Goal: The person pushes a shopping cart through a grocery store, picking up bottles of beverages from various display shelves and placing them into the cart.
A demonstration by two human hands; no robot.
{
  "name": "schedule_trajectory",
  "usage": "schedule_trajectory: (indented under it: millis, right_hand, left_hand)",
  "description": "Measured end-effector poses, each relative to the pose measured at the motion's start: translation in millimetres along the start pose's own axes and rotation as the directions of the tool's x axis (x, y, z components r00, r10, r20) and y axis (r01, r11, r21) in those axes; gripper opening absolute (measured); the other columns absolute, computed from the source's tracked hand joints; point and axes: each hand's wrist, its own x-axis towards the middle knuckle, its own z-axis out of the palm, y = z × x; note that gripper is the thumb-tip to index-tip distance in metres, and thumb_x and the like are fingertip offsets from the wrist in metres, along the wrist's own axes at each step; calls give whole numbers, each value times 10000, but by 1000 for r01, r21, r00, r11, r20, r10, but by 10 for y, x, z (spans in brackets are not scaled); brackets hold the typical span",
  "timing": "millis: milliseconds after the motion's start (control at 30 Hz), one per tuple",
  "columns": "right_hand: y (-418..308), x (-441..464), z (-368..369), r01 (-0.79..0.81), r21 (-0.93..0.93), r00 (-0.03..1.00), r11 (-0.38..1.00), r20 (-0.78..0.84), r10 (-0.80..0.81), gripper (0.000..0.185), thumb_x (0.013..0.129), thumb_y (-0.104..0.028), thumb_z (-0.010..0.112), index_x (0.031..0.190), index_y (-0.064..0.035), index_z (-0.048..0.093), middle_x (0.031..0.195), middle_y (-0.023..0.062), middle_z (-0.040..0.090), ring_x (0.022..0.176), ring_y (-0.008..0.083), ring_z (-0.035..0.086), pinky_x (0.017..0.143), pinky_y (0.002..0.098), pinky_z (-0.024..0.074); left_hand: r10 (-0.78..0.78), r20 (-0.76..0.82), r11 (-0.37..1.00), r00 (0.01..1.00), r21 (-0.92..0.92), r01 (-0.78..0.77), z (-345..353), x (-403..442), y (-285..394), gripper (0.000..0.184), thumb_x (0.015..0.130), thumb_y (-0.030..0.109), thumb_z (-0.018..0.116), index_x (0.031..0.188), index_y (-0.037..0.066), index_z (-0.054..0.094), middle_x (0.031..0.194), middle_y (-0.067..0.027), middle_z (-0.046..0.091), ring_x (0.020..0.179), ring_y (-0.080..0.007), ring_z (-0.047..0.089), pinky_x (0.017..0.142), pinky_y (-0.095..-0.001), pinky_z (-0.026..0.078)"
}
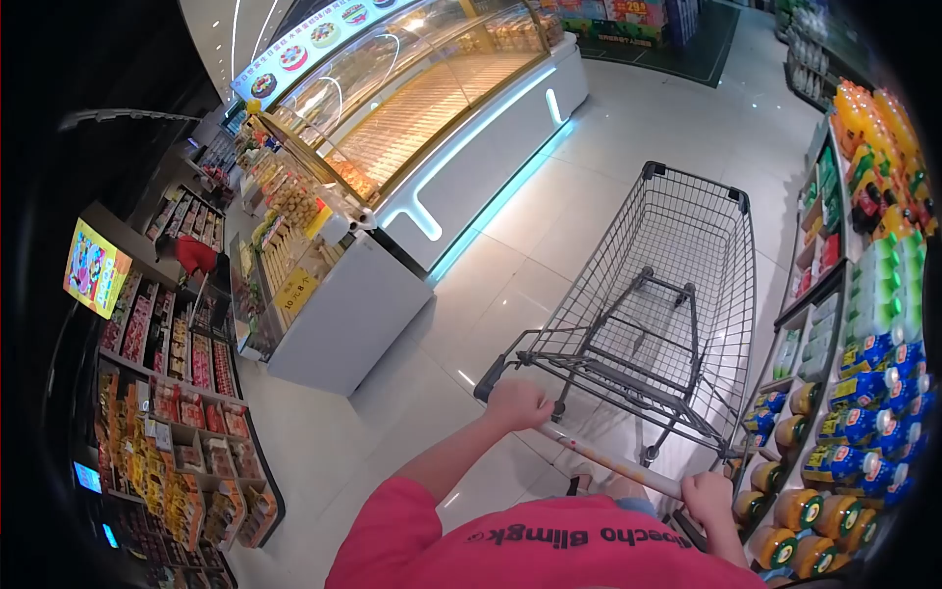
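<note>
A wire shopping cart (677,236) stands in front of me, its basket holding nothing that I can see. My left hand (520,404) is wrapped round the left end of the pale cart handle (613,461). Toward the handle's right end, my right hand (708,496) grips the same bar, close to the shelf on that side. Both fists are closed, and the stretch of handle between them shows small coloured marks.
A lit glass bakery case (432,108) runs along the left, with a white counter (353,314) at its near end. Bottles and jars (824,520) crowd the right shelf beside the cart. Snack shelves (186,422) stand far left, near a person in red (191,257). Tiled floor (530,265) stretches ahead.
</note>
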Motion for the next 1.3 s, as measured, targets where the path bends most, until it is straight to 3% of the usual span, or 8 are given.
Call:
schedule_trajectory:
  millis: [300, 433, 633, 867, 1000, 1100, 1300]
  right_hand:
    - [97, 858, -520, -20, 25, 990, 999, -140, 24, 412, 788, -296, 426, 617, 5, 649, 618, 228, 587, 643, 393, 606, 677, 474, 477]
    - [97, 1226, -766, 25, 41, 986, 999, -167, -18, 395, 802, -263, 429, 586, 3, 626, 602, 217, 581, 595, 391, 586, 638, 478, 467]
    - [128, 1629, -1120, 178, 67, 921, 982, -362, -143, 340, 796, -222, 475, 550, -33, 615, 581, 171, 591, 550, 331, 595, 549, 427, 479]
    - [197, 2147, -1351, 8, 89, 909, 996, -416, 30, 324, 764, -227, 516, 522, -28, 599, 520, 158, 557, 468, 330, 558, 520, 423, 475]
    - [352, 2416, -1434, 40, 54, 837, 998, -547, -4, 323, 763, -225, 516, 521, -29, 602, 515, 163, 555, 469, 327, 559, 520, 417, 478]
    - [449, 2581, -1562, -9, 54, 850, 999, -526, 36, 325, 767, -238, 506, 546, -30, 624, 530, 167, 564, 493, 334, 571, 539, 423, 481]
    - [459, 2665, -1882, -211, 168, 917, 963, -307, 254, 371, 773, -319, 472, 623, -46, 673, 581, 173, 589, 556, 340, 597, 586, 441, 488]
  left_hand:
    - [28, 24, 1000, 999, -8, -28, -363, 1281, 143, 326, 735, 375, 558, 609, 87, 645, 594, -114, 597, 603, -311, 600, 567, -431, 465]
    - [74, -7, 997, 997, 37, -73, -361, 1828, 101, 332, 729, 384, 560, 573, 99, 630, 561, -94, 582, 576, -296, 587, 526, -411, 448]
    - [71, 39, 997, 997, 38, -73, -578, 2518, 207, 326, 722, 375, 589, 563, 91, 617, 555, -97, 574, 562, -300, 575, 522, -403, 442]
    - [134, 98, 989, 986, 55, -140, -689, 3315, 301, 338, 727, 383, 584, 570, 86, 621, 553, -102, 571, 554, -303, 569, 525, -404, 443]
    - [161, 77, 985, 984, 55, -165, -721, 3744, 463, 351, 735, 391, 574, 574, 84, 626, 554, -107, 575, 563, -303, 579, 529, -402, 451]
    - [188, 78, 979, 979, 61, -193, -765, 4022, 561, 356, 740, 396, 568, 583, 83, 636, 560, -111, 582, 573, -303, 589, 535, -403, 459]
    - [232, 150, 966, 961, 81, -246, -797, 4365, 761, 363, 753, 403, 556, 605, 87, 654, 573, -111, 596, 583, -298, 601, 545, -402, 469]
